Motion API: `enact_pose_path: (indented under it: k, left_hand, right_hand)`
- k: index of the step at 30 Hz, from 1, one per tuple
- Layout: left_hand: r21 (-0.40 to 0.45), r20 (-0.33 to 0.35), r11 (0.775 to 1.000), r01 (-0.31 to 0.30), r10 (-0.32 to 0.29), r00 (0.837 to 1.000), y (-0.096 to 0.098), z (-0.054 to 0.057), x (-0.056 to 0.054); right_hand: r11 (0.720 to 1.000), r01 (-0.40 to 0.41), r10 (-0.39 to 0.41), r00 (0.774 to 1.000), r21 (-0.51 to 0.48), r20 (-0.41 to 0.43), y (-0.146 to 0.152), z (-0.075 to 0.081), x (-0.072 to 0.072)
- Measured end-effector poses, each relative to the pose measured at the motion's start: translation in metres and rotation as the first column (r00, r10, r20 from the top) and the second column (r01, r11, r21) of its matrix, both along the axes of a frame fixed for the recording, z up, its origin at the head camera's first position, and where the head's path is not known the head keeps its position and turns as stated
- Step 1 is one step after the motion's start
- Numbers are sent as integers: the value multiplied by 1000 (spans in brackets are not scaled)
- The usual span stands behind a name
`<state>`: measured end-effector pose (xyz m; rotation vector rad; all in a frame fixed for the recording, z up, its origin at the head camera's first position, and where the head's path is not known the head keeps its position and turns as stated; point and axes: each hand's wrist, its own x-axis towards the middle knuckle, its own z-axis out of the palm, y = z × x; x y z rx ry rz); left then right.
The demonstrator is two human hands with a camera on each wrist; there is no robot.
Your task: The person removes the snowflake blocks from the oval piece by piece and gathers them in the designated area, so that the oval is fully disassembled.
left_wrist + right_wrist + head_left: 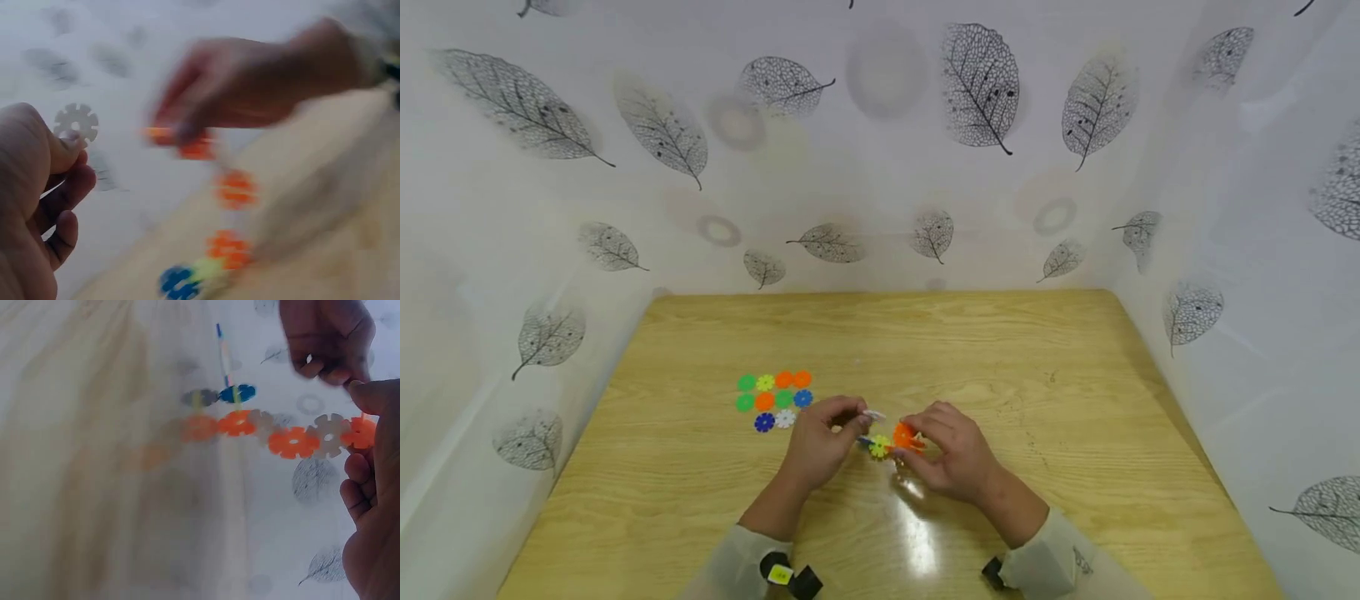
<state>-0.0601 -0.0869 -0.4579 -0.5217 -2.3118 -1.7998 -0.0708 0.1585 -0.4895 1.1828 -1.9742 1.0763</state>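
My left hand (820,442) pinches a white notched plastic disc (76,124) between thumb and forefinger. Just to its right, my right hand (955,454) holds one end of a chain of interlocked notched discs by an orange disc (904,434). In the right wrist view, orange discs (294,442) alternate with white ones along the chain, and a blue disc (239,394) joins at its far end. A yellow disc (879,447) of the chain shows between the hands. The white disc and the chain are apart in the left wrist view, where the right hand is blurred.
Left of my hands, loose discs lie flat in rows on the wooden table (925,333): green (747,382), orange (764,401), dark blue (764,422) and white (785,418) among them. Leaf-patterned white sheeting (880,167) borders the table's back and sides.
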Motion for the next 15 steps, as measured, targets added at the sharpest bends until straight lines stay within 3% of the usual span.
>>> enact_pose_path:
  k: [2,5,8,15]
  left_hand:
    - [-7,8,1000,-28,28,1000,-14,-2,-7]
    - [-46,18,998,-47,47,999,-31,6,-13]
    - [-88,36,995,-52,55,998,-35,4,-14]
    - [-85,134,990,-110,120,984,-39,-6,-9]
  right_hand:
    - [1000,15,-15,1000,-7,5,7,-3,0]
    - [999,37,-37,999,-19,1,15,-6,-3]
    - [999,37,-37,999,-26,-21,16,-4,-7]
    - [999,12,-16,997,-47,-78,16,-5,-9]
